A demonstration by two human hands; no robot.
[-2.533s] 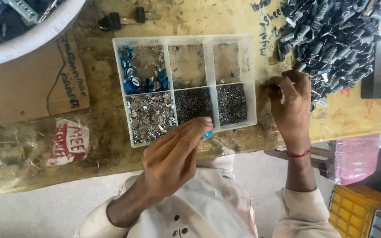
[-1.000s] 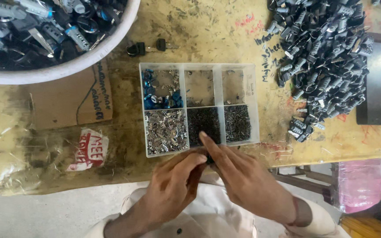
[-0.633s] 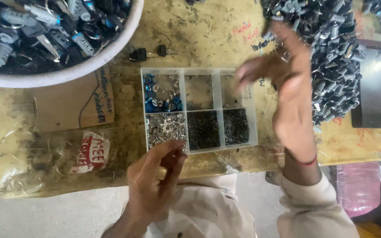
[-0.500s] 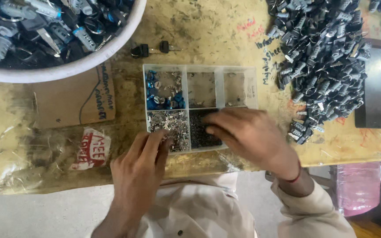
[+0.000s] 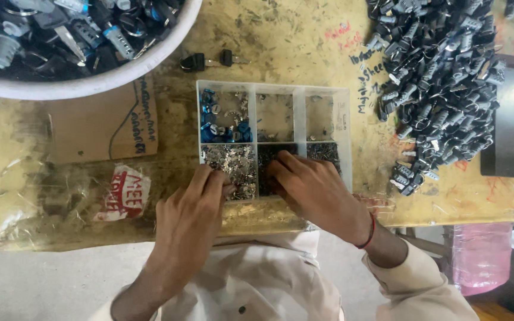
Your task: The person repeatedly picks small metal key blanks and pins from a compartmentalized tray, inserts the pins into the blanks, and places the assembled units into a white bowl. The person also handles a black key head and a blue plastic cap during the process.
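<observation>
A clear plastic organiser box (image 5: 343, 119) with six compartments lies on the worn yellow table. Its near left compartment holds small silvery metal parts (image 5: 233, 163), the near middle and right ones hold dark small parts (image 5: 327, 151), and the far left one holds blue pieces (image 5: 218, 122). My left hand (image 5: 188, 217) rests with its fingertips on the near edge of the silvery parts. My right hand (image 5: 316, 190) lies over the near middle compartment, fingers reaching into the dark parts. Whether either hand pinches a part is hidden.
A large white bowl (image 5: 120, 74) of lock cylinders and keys sits at the far left. A heap of dark lock parts (image 5: 441, 77) covers the far right. Two black-headed keys (image 5: 209, 59) lie behind the box. Cardboard (image 5: 99, 128) and a plastic bag (image 5: 72, 202) lie left.
My right hand came back from the dark heap at the far right and dropped onto the box's near middle compartment. My left hand moved forward to the silvery parts.
</observation>
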